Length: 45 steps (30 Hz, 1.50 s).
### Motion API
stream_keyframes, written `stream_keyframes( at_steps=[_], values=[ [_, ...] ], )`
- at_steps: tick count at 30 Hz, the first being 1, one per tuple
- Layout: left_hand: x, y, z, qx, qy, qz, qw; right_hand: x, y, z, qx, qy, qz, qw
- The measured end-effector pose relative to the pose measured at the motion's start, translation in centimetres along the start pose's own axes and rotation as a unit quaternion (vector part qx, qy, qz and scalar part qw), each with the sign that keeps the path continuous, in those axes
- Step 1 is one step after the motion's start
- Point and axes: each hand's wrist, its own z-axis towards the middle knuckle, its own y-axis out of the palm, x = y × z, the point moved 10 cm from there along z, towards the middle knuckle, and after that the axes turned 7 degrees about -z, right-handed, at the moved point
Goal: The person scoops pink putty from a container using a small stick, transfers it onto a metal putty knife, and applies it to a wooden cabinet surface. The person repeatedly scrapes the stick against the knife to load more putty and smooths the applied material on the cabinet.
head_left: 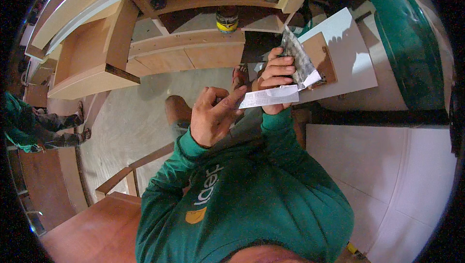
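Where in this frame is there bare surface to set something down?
Bare concrete floor lies between the wooden cabinet frame and the person's feet. The white board has room right of its brown panel. The shelf around the can is tighter.

A single head-worn fisheye view looks steeply down the person's own chest and green sleeves, close above both hands. It faces forward and downward onto the concrete floor [140, 112], with a wooden cabinet frame [160, 49] beyond the grip and white panels [378, 166] to its right. Edges bend toward the rim.
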Motion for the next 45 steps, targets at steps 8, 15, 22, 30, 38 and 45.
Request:
stream_keyframes(
  at_steps=[8, 15, 22, 30, 38, 45],
  values=[
    [0.3, 0.2, 0.7, 0.012, -0.016, -0.041, 0.999, -0.9, -0.7, -0.6, -0.024, -0.001, -0.057, 0.998],
    [0.6, 0.0, 1.1, 0.001, -0.018, -0.049, 0.999, -2.5, -1.8, -1.4, 0.034, -0.042, -0.153, 0.987],
    [1.0, -1.6, 1.7, 0.018, -0.044, -0.078, 0.996, -3.6, -3.0, -2.9, 0.059, -0.088, -0.092, 0.99],
    [0.0, 0.0, 0.0, -0.002, -0.031, -0.034, 0.999, -2.9, -1.7, -2.3, 0.021, -0.047, -0.031, 0.998],
    [-0.1, 1.3, -0.6, -0.011, -0.012, -0.025, 1.0, -1.7, -1.1, -2.0, 0.022, -0.04, -0.042, 0.998],
    [0.0, 0.6, 0.3, -0.011, -0.065, -0.07, 0.995, -3.9, -3.0, -3.1, 0.055, -0.099, -0.216, 0.97]
  ],
)
